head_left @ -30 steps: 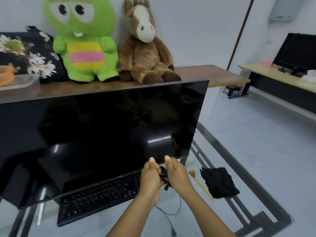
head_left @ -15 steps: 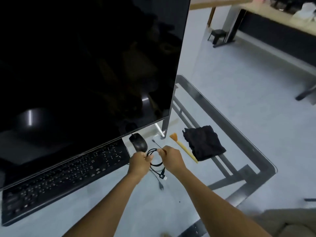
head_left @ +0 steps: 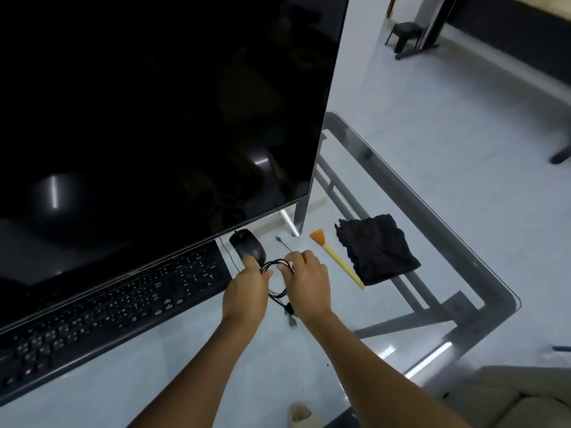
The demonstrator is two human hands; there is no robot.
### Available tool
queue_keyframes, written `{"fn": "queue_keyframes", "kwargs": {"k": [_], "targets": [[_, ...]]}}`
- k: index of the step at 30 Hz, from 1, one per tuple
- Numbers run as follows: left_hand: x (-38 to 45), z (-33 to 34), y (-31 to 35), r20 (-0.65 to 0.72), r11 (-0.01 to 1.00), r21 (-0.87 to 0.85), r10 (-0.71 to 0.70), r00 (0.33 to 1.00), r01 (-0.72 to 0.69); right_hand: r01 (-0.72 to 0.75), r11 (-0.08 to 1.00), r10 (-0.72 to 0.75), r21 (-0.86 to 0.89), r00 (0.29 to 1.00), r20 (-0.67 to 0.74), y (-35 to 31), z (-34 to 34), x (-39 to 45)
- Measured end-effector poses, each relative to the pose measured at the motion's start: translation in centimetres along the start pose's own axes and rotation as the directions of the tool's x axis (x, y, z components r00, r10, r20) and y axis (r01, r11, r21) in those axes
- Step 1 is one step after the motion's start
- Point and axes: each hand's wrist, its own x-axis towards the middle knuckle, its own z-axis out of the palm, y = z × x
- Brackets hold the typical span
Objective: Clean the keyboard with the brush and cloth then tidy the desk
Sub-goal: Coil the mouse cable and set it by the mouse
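A black keyboard lies on the glass desk, partly under the big dark monitor. Right of it sits a black mouse. My left hand and my right hand hold a coiled black cable between them, just in front of the mouse. One cable end trails toward the monitor and plugs hang below my hands. A yellow brush with orange bristles lies to the right, beside a crumpled black cloth.
The monitor's metal foot stands behind the brush. The desk's rounded corner is at the right, with its frame showing through the glass. A small black stool and another desk's legs stand on the floor beyond. A slippered foot shows below.
My head has tilted down from the shelf with plush toys to the desk. Both hands have lowered the coiled cable toward the glass near the mouse.
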Motion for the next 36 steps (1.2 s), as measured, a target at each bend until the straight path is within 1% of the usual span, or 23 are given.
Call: {"fn": "queue_keyframes", "kwargs": {"k": [2,6,8,12,17,20,26,30,36], "targets": [[-0.1,0.2,-0.2,-0.015,0.998,0.057,0.022,1.0,-0.021,-0.009,1.0,0.009,-0.002,1.0,-0.025,0.1,0.3,0.0],[-0.4,0.6,-0.3,-0.017,0.97,0.235,0.069,0.997,-0.064,-0.027,0.998,0.026,-0.048,0.999,-0.023,-0.2,0.9,0.2],[-0.3,0.5,-0.1,-0.005,0.962,0.267,0.062,0.998,-0.059,-0.05,0.998,0.05,-0.046,0.999,-0.004,-0.4,1.0,0.3],[-0.3,0.5,-0.2,-0.016,0.984,0.178,0.012,1.0,-0.009,-0.091,0.996,0.091,0.004,0.995,0.031,-0.4,0.7,0.4],[-0.4,-0.1,-0.1,-0.049,0.999,0.041,0.0,0.999,0.002,-0.094,0.995,0.092,0.045,0.995,0.044,-0.8,-0.1,0.4],[-0.5,-0.5,0.0,-0.034,1.0,0.016,-0.005,0.999,0.006,-0.088,0.995,0.083,0.051,0.993,0.089,-1.1,-0.7,0.1],[-0.6,-1.5,-0.2,0.006,0.999,-0.032,-0.004,1.0,0.004,-0.084,0.991,0.071,0.104,0.99,0.125,-1.4,-1.8,-0.1],[-0.8,-2.2,-0.4,0.027,0.993,-0.119,-0.022,0.999,0.025,-0.082,0.985,0.055,0.154,0.984,0.171,-1.5,-2.2,-0.1],[-1.3,-2.8,-1.1,0.094,0.974,-0.218,-0.044,0.995,0.063,-0.119,0.965,0.079,0.233,0.982,0.172,-1.5,-2.4,-0.4]]}}
